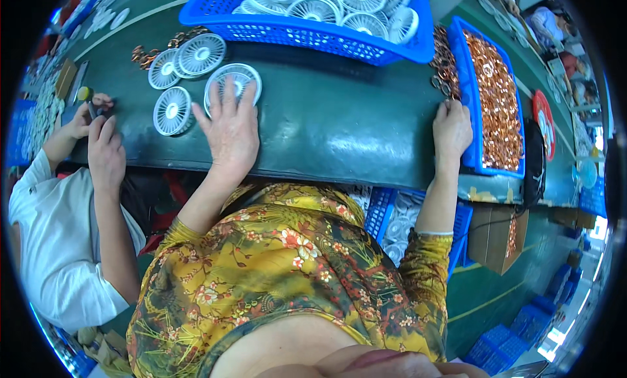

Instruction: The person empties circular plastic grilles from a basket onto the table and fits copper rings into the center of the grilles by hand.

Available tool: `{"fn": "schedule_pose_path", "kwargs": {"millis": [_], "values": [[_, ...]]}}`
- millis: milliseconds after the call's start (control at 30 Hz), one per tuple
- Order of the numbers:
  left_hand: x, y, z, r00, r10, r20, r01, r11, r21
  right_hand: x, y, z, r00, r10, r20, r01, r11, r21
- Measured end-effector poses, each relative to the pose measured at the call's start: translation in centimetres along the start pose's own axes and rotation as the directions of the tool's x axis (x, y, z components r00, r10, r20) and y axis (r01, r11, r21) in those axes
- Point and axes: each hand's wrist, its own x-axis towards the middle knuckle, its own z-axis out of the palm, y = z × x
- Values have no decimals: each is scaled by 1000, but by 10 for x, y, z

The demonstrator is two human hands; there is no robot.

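Observation:
My left hand (232, 133) lies with its fingers spread over a round white slotted plastic disc (214, 91) on the green table (326, 117). To the left of it lie more such discs: a single disc (172, 111) and, farther back, a small overlapping group (202, 53). At the right, my right hand (452, 131) is closed with its fingertips down at the near end of a strip of loose copper-coloured rings (445, 64). Whatever its fingers hold, if anything, is hidden beneath them.
A blue basket (307, 33) heaped with white discs stands at the back. Right of my right hand is a blue tray (467, 104) full of copper rings. More rings (145, 58) lie behind the discs. A co-worker's hands (98, 133) work at the left. A cardboard box (493, 237) stands below right.

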Motion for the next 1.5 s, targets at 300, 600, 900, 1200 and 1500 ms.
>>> {"fn": "schedule_pose_path", "kwargs": {"millis": [300, 600, 900, 1200, 1500], "values": [[96, 21, -48, 774, 148, -616, -458, 802, -384, -26, -32, -19, 981, -71, -181, 142, 899, 415], [226, 64, -25, 906, 341, 250, -367, 928, 65, -45, -54, -39, 971, -114, -210, 235, 615, 753], [147, 73, -65, 881, 8, -472, -398, 550, -734, -69, -45, -50, 895, -23, -446, 383, 556, 738], [18, 70, -2, 742, 669, 52, -511, 614, -601, -80, -58, -51, 841, -173, -512, 500, 607, 617], [31, 85, -11, 955, 232, 184, 178, 45, -983, -84, -84, -68, 705, -400, -586, 694, 559, 453]]}}
